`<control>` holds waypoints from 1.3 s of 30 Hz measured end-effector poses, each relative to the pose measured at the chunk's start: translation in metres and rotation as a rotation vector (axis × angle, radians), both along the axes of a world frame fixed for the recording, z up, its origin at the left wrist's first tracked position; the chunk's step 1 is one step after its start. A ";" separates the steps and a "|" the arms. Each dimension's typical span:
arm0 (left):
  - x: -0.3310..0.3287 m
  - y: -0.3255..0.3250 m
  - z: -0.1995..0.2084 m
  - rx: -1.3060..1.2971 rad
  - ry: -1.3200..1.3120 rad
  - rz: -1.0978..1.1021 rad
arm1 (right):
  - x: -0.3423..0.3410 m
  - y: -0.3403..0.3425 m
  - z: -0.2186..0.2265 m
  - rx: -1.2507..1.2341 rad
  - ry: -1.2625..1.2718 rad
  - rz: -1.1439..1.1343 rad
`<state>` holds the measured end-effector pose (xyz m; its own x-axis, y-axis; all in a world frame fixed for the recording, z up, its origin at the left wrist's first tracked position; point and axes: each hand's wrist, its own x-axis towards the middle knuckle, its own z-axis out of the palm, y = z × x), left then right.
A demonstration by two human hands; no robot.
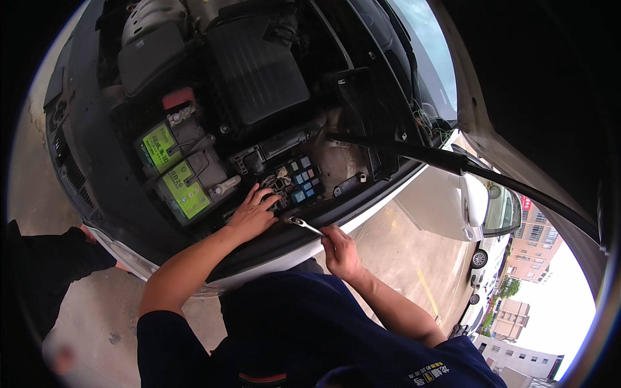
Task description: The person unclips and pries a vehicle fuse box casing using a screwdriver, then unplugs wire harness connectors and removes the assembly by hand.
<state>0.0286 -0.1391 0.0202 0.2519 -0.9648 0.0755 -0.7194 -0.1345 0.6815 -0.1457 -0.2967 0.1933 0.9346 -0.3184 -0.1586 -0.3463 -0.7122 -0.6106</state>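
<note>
My right hand is closed round the handle of a silver ratchet wrench. The wrench's head points left, over the car's near edge, beside my other hand. My left hand reaches into the engine bay with its fingers apart, the tips at the near left side of an uncovered fuse box. Blue and grey relays and fuses fill the box's right part; loose-looking wiring and terminals show on its left. Whether the left fingertips press on a small part there, I cannot make out.
A car battery with green labels sits left of the fuse box, a black engine cover beyond it. A black strut slants across the right under the raised hood. Another person in black stands at the left.
</note>
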 end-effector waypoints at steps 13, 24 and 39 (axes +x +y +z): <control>0.006 0.011 0.005 0.004 0.036 -0.091 | 0.027 -0.125 0.011 -0.548 -0.341 -0.439; 0.001 0.011 -0.005 -0.151 0.017 0.030 | 0.118 -0.178 -0.007 -0.725 0.078 -0.457; 0.005 0.009 -0.005 -0.066 0.044 -0.053 | 0.084 -0.069 -0.005 -0.544 -0.327 0.090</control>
